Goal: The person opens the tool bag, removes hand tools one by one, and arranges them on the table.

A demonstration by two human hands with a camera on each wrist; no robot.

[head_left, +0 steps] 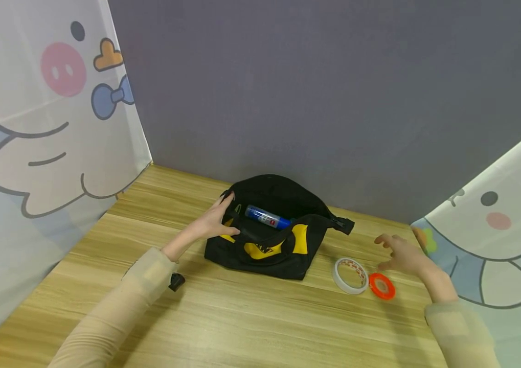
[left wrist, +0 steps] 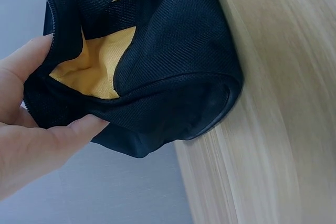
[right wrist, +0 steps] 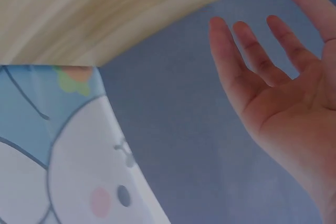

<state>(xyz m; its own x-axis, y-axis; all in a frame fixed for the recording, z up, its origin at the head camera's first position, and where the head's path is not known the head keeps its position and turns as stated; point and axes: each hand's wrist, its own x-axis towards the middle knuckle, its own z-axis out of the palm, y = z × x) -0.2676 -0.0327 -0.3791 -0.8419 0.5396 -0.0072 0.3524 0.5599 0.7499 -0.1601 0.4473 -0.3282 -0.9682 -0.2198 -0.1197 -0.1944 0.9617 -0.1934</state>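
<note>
A black and yellow tool bag (head_left: 260, 260) stands on the table against the grey wall, its zipped mouth gaping upward. Inside lies a blue and silver tube-shaped can (head_left: 267, 217), tilted, its blue cap toward the right. My left hand (head_left: 211, 221) holds the bag's left end, thumb at the front rim and a finger reaching to the back corner. The left wrist view shows its fingertips (left wrist: 94, 124) on the black fabric. My right hand (head_left: 403, 254), fingers spread and loosely bent, hovers over the table beside a white tape roll (head_left: 339, 280) and a red tape roll (head_left: 372, 287).
A small black piece (head_left: 176, 281) lies on the wooden table (head_left: 242, 327) beside the left forearm. The grey wall (head_left: 334, 102) rises directly behind the bag. Cartoon-printed sheets (head_left: 25, 168) border the table at left and right.
</note>
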